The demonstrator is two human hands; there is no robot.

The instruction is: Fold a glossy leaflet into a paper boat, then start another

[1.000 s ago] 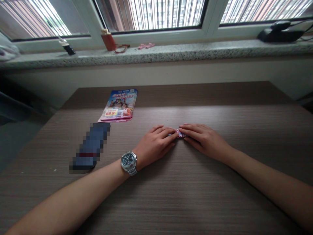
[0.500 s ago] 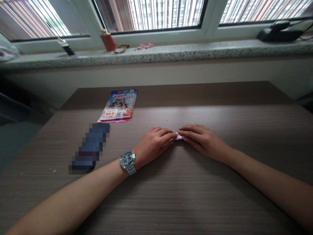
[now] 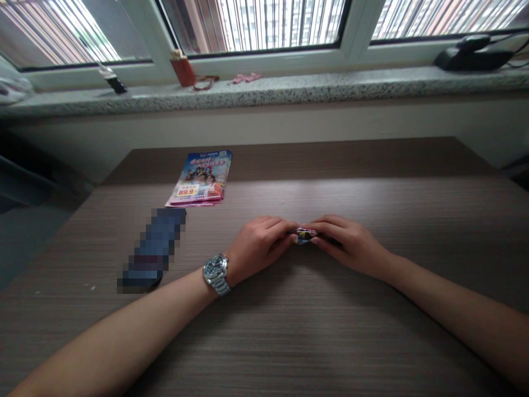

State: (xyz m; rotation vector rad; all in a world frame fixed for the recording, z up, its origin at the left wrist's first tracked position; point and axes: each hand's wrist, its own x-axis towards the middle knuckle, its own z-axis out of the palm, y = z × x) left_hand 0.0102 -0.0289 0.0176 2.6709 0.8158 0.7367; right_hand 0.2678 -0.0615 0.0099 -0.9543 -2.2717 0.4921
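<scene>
Between my two hands, over the middle of the table, is a small folded piece of printed paper (image 3: 305, 236), with blue, yellow and dark patches on its near face. My left hand (image 3: 264, 238), with a metal watch (image 3: 215, 267) on its wrist, pinches the paper's left end. The right end is between the thumb and fingers of my right hand (image 3: 351, 242). Fingers cover both ends of the paper, so only its middle shows.
A stack of colourful flyers (image 3: 202, 176) lies at the back left of the wooden table (image 3: 289, 331). Nearer me is a blurred-out dark, flat object (image 3: 155, 248). On the stone windowsill (image 3: 309, 90) are a red case (image 3: 182, 69), a pink item (image 3: 247, 78) and a black device (image 3: 473, 54).
The paper has turned between my fingers: its red-and-white side was up, and a blue and yellow face now shows. My right hand has shifted slightly down.
</scene>
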